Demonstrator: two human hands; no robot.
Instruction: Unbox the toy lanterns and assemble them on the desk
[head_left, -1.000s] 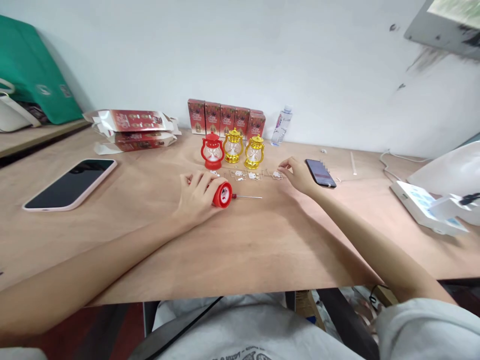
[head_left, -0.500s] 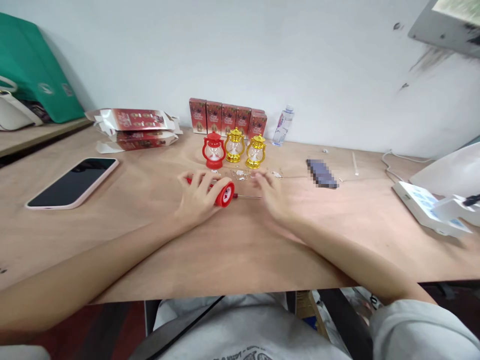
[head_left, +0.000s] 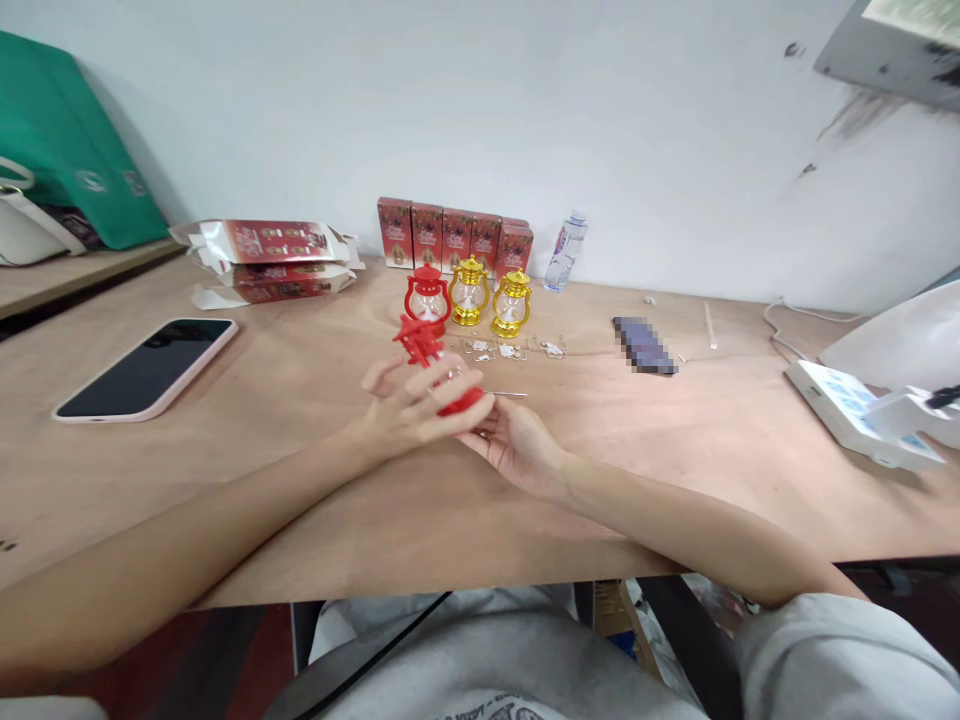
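My left hand (head_left: 409, 405) is wrapped round a small red toy lantern (head_left: 421, 340), held tilted with its cap toward the upper left and its base at the lower right. At that base, the curled fingers of my right hand (head_left: 517, 440) close on the lower edge; part of them is hidden. Behind my hands lies a screwdriver, its thin metal shaft (head_left: 508, 394) showing and its handle hidden. Another red lantern (head_left: 427, 300) stands just beyond, beside two gold lanterns (head_left: 470, 292). Small white and metal pieces (head_left: 508, 351) lie in front of them.
Several red boxes (head_left: 442, 238) line the wall, with a clear bottle (head_left: 566, 252) to their right. An opened red carton (head_left: 277, 260) and a phone (head_left: 150, 368) lie left. To the right are a blurred dark object (head_left: 643, 346) and a white power strip (head_left: 862, 415).
The held lantern has turned so its cap shows upper left and its base faces down. My right hand has moved left from the loose pieces to the base.
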